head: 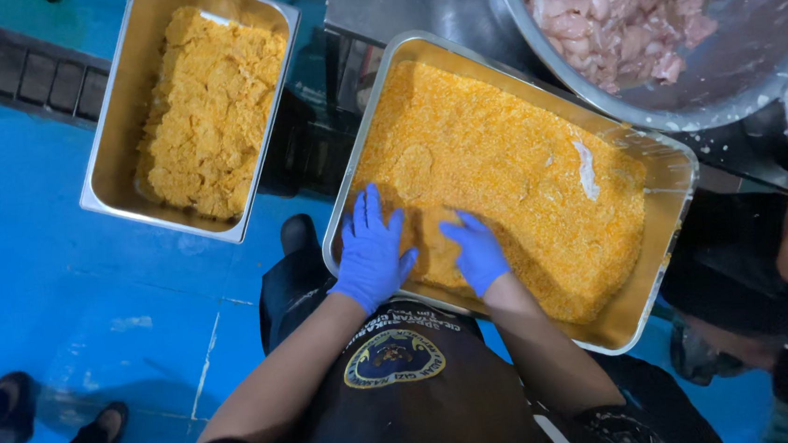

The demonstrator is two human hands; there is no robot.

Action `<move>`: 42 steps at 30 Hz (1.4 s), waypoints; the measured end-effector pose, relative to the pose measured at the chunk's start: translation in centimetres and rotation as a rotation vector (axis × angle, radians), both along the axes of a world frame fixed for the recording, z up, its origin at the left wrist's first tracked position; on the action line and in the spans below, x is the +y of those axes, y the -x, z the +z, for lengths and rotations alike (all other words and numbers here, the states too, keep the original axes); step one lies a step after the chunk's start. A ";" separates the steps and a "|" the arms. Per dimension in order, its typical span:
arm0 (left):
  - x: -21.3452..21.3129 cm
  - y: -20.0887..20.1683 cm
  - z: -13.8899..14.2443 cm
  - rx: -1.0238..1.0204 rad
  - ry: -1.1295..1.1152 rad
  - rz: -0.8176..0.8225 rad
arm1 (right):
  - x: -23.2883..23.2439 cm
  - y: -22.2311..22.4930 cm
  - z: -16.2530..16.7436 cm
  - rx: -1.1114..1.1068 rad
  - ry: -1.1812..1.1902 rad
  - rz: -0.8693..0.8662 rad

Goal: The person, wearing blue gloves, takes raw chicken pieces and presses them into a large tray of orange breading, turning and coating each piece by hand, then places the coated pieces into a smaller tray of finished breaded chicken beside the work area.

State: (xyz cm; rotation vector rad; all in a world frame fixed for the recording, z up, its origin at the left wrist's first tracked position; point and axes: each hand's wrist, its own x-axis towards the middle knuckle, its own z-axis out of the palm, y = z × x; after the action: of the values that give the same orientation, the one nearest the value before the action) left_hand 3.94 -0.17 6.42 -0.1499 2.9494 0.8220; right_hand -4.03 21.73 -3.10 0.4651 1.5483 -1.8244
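Blue painted floor (pixel 59 248) under everything here. Rectangular steel tray of orange breadcrumbs (pixel 670 218) sits right in front of me, my blue-gloved left hand (pixel 371 251) and right hand (pixel 477 252) pressing flat, fingers spread, on a crumb-coated piece (pixel 433 242).

both forearms bare, reaching forward from the torso at the bottom of the view into the near corner of the crumb tray (pixel 671 192), which serves as landmark. left hand (pixel 370 250) in a blue glove, palm down, fingers spread and extended, lying flat at the tray's near-left edge, fingertips pointing toward the tray's far side. right hand (pixel 476 251) in a blue glove, just beside the left, a little further into the tray, palm down, fingers together and slightly curled, angled toward the left hand. no closed grip on either side; both hands press flat. wrists straight, elbows bent and drawn back, well short of the tray's near rim.
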 end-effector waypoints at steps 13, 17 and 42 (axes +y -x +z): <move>-1.7 -2.0 0.9 0.121 -0.069 -0.019 | -9.8 1.6 6.0 1.141 -1.132 1.179; -2.0 -2.5 1.6 0.231 -0.058 0.003 | -10.6 2.7 5.7 1.055 -1.053 1.210; -3.8 -4.3 1.4 0.105 -0.160 -0.077 | -9.1 3.5 6.8 1.002 -0.918 1.077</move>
State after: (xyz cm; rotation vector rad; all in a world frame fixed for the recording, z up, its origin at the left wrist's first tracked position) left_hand 8.27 -3.94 7.82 0.0175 2.9457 1.0812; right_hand -7.55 12.60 3.69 -0.9315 2.5046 -0.3587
